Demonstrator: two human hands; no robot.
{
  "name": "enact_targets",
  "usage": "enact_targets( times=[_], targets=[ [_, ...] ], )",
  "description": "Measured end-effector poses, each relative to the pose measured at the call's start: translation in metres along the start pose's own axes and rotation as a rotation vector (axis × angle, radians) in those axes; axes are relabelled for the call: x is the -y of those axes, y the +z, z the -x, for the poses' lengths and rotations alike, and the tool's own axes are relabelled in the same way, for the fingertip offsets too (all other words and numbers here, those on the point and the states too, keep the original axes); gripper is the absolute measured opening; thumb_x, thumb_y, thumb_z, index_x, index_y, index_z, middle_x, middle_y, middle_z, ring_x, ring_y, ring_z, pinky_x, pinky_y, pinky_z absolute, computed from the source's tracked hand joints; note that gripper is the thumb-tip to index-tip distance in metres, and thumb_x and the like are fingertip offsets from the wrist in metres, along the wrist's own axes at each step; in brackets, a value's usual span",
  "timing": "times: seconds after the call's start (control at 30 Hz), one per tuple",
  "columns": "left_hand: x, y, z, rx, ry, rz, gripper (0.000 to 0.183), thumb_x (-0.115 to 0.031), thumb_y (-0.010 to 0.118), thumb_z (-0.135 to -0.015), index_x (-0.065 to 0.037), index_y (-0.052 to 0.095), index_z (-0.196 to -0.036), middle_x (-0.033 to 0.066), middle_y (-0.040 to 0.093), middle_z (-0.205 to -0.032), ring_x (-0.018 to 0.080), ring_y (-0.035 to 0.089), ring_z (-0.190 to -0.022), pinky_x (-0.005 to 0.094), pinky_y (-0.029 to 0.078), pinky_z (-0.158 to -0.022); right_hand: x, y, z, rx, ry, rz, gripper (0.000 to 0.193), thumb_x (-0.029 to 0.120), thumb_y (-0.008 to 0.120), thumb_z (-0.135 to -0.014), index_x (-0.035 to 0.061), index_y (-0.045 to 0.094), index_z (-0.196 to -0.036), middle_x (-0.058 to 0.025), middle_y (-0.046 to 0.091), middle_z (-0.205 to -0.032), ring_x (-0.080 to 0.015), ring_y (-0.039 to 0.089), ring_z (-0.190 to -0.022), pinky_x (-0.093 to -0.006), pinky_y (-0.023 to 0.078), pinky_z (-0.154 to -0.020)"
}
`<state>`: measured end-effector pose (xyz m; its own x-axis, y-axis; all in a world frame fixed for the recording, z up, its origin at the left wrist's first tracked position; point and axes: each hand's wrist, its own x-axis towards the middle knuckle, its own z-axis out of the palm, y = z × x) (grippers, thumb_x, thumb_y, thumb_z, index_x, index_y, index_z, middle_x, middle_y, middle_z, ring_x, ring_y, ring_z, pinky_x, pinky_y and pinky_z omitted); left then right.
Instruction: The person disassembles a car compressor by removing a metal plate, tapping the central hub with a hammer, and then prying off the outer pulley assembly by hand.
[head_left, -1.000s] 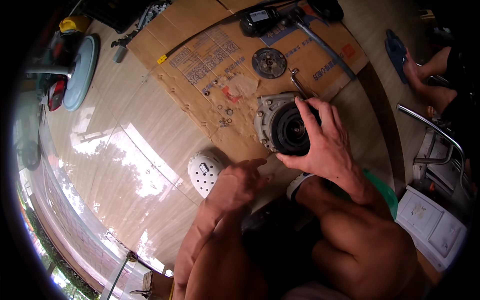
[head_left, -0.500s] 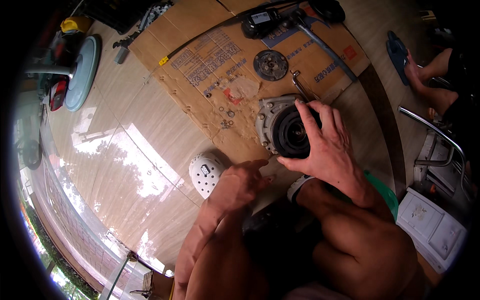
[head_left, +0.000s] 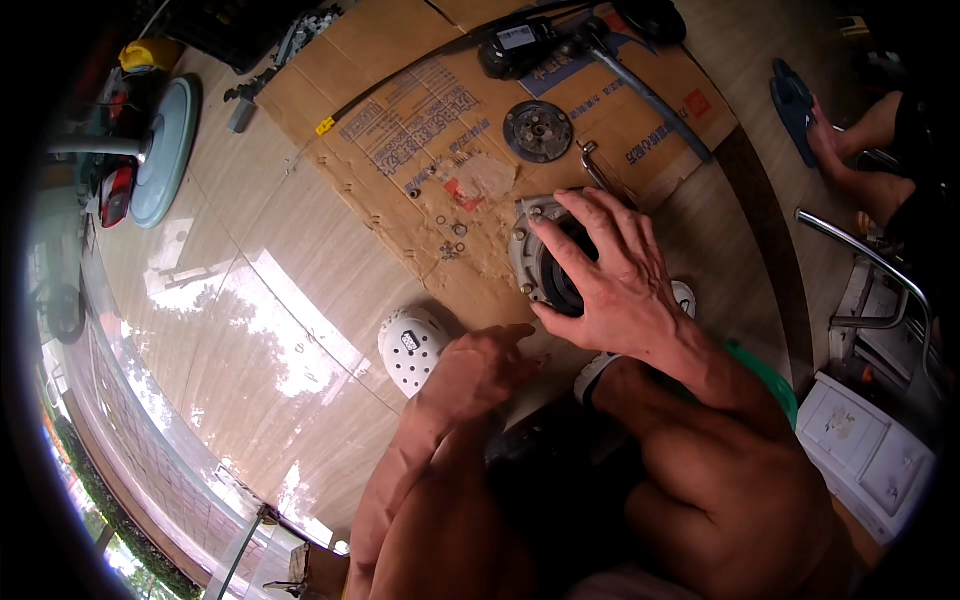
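Observation:
A grey metal compressor (head_left: pixel 522 262) with a bolted flange sits at the cardboard's near edge. On its upward face is a black grooved pulley (head_left: pixel 557 284), largely covered by my right hand (head_left: pixel 618 285). My right fingers spread across the pulley to the flange's far side, with the thumb at its near edge. My left hand (head_left: pixel 485 365) hangs beside it, apart from the compressor, fingers loosely bent and apart, with nothing in it. Beyond the compressor lies a round clutch plate (head_left: pixel 538 131). A bent metal tool (head_left: pixel 592 165) lies close by, partly hidden by my right hand.
Small rings and loose bits (head_left: pixel 455 240) lie on the cardboard (head_left: pixel 480 285). A hammer (head_left: pixel 650 92) and a black device (head_left: pixel 515 48) are at the far side. A white clog (head_left: pixel 410 345) is on my left foot. Another person's sandalled foot (head_left: pixel 822 135) is at right, near a white box (head_left: pixel 865 455).
My right hand has shifted left across the pulley, its fingers now reaching the flange and covering the pulley's centre. My left hand has stayed nearly still.

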<state>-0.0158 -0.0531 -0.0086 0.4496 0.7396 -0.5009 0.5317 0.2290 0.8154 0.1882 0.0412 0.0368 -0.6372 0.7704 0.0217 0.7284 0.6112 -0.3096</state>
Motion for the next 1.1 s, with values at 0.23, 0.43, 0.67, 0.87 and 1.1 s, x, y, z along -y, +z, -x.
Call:
enact_targets(
  times=[0.23, 0.43, 0.67, 0.87, 1.1],
  targets=[
    [-0.001, -0.001, -0.001, -0.027, 0.033, 0.011, 0.046, -0.033, 0.067, -0.095, -0.001, 0.066, -0.127, 0.0169, 0.074, -0.090, 0.0322, 0.073, -0.089, 0.0405, 0.056, -0.082, -0.002, 0.013, 0.001, -0.191, -0.051, -0.012, 0.066, 0.025, 0.083, -0.065, 0.0115, 0.067, -0.127, -0.0175, 0.051, -0.141, -0.0386, 0.051, -0.127, -0.0513, 0.044, -0.098],
    [0.000, 0.000, -0.003, -0.057, 0.062, 0.026, 0.045, -0.034, 0.067, -0.096, -0.001, 0.066, -0.126, 0.0162, 0.074, -0.085, 0.0328, 0.072, -0.087, 0.0413, 0.056, -0.081, -0.003, 0.015, 0.002, -0.248, -0.071, -0.044, 0.055, 0.022, 0.082, -0.062, 0.0123, 0.074, -0.116, -0.0174, 0.055, -0.137, -0.0391, 0.053, -0.121, -0.0502, 0.046, -0.094],
    [-0.004, -0.003, -0.003, -0.072, 0.072, -0.020, 0.045, -0.036, 0.066, -0.097, -0.001, 0.067, -0.124, 0.0155, 0.074, -0.085, 0.0318, 0.072, -0.086, 0.0414, 0.056, -0.080, -0.004, 0.016, 0.002, -0.287, -0.083, -0.052, 0.056, 0.022, 0.082, -0.062, 0.0124, 0.074, -0.116, -0.0174, 0.056, -0.136, -0.0384, 0.055, -0.118, -0.0491, 0.046, -0.092],
    [0.000, -0.002, -0.004, -0.070, 0.078, -0.013, 0.044, -0.036, 0.065, -0.098, -0.002, 0.066, -0.125, 0.0160, 0.074, -0.090, 0.0320, 0.073, -0.087, 0.0415, 0.056, -0.080, -0.003, 0.018, 0.002, -0.290, -0.076, -0.046, 0.056, 0.021, 0.082, -0.062, 0.0122, 0.074, -0.116, -0.0174, 0.056, -0.135, -0.0383, 0.055, -0.118, -0.0484, 0.046, -0.090],
    [-0.003, -0.003, -0.007, -0.041, 0.042, 0.014, 0.043, -0.036, 0.065, -0.097, -0.005, 0.066, -0.126, 0.0157, 0.074, -0.090, 0.0317, 0.073, -0.089, 0.0412, 0.056, -0.081, -0.003, 0.017, -0.001, -0.292, -0.087, -0.050, 0.055, 0.022, 0.081, -0.062, 0.0116, 0.074, -0.116, -0.0186, 0.058, -0.131, -0.0383, 0.057, -0.115, -0.0476, 0.046, -0.090]
  ],
)
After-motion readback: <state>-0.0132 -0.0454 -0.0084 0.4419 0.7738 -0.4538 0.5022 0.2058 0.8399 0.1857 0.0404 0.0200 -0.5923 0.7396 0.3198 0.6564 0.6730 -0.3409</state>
